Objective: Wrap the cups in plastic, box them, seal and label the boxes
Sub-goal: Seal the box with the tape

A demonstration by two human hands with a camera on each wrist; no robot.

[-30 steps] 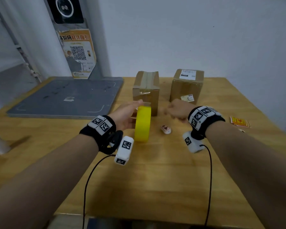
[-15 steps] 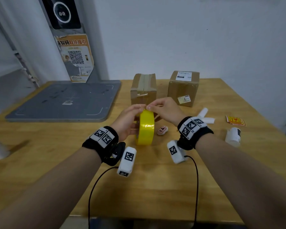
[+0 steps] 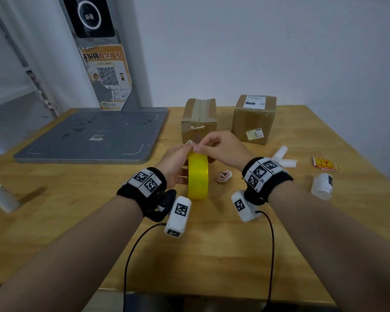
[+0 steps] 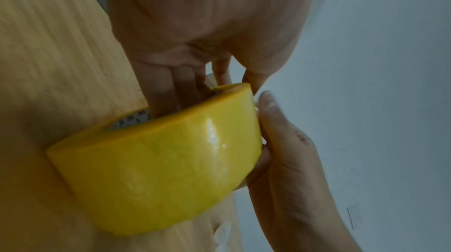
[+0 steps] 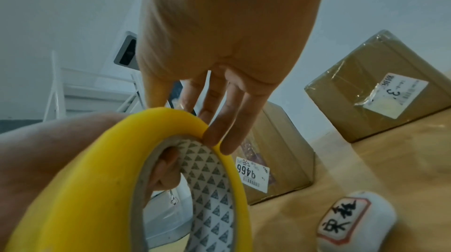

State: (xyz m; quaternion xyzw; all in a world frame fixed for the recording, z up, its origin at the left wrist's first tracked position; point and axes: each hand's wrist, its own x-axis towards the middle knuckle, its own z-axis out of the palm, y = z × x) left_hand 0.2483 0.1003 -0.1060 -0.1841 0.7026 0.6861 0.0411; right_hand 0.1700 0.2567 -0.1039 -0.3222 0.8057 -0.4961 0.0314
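A yellow tape roll (image 3: 197, 176) stands on edge on the wooden table (image 3: 212, 255). My left hand (image 3: 178, 163) grips it from the left, fingers pushed through its core (image 5: 202, 188). My right hand (image 3: 221, 149) reaches over from the right, and its thumb and fingertips pinch the roll's top edge (image 5: 192, 121). In the left wrist view the roll (image 4: 158, 169) fills the middle, with the right hand (image 4: 288, 159) against its side. Behind stand a taped cardboard box (image 3: 198, 120) and a labelled box (image 3: 253, 118). No tape end shows.
A small white stamp-like piece with red-framed writing (image 3: 224, 176) lies just right of the roll. White rolls lie at the right (image 3: 322, 186) and far left (image 3: 2, 197). White scraps (image 3: 282, 157) and red-yellow stickers (image 3: 325, 164) lie right. A grey pad (image 3: 95, 136) covers the back left.
My right hand came in from the right and settled on the top of the tape roll. The left hand kept its hold on the roll.
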